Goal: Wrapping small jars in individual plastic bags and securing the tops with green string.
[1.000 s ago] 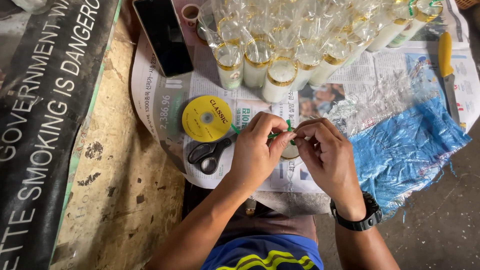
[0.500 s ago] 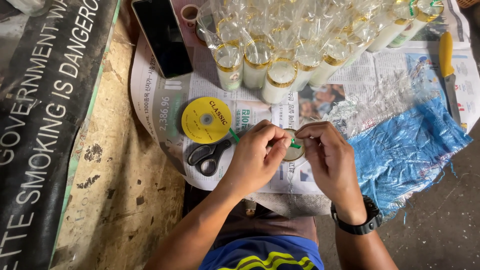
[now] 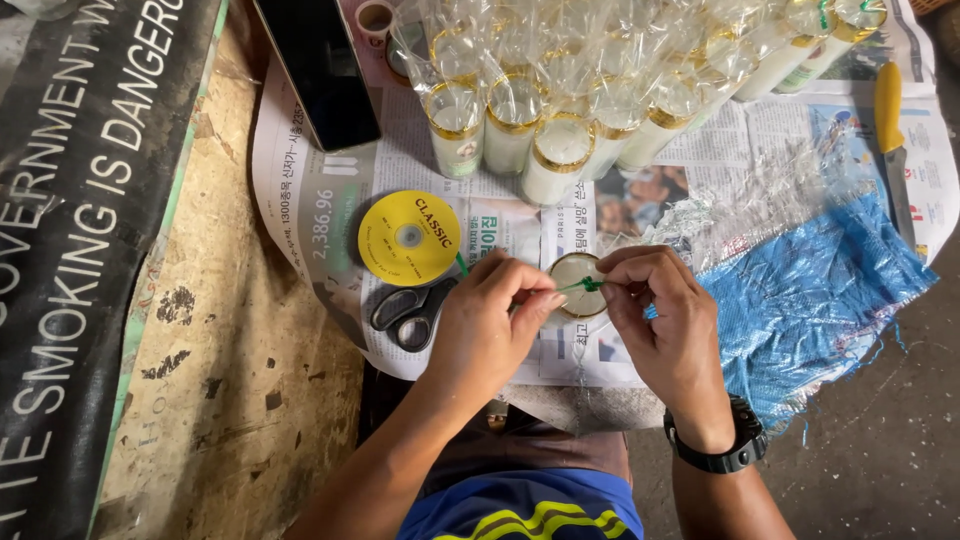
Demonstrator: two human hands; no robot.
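Note:
My left hand (image 3: 492, 318) and my right hand (image 3: 668, 322) meet over a small gold-rimmed glass candle (image 3: 577, 283) standing on newspaper (image 3: 320, 215). Both pinch a thin green ribbon (image 3: 588, 285) stretched between the fingertips just above the candle's top. The ribbon runs back under my left hand toward a yellow ribbon spool (image 3: 409, 237) lying flat to the left. Black-handled scissors (image 3: 408, 313) lie beside my left hand, below the spool.
Several candle glasses wrapped in clear film (image 3: 560, 90) stand in rows at the back. A dark phone (image 3: 328, 65) lies at the back left. A yellow-handled knife (image 3: 892, 140) lies far right, above a blue mesh sack (image 3: 810, 290). A black printed banner (image 3: 70, 220) covers the left.
Both hands have drawn closer together over the candle, and the green ribbon between them has become shorter and tighter.

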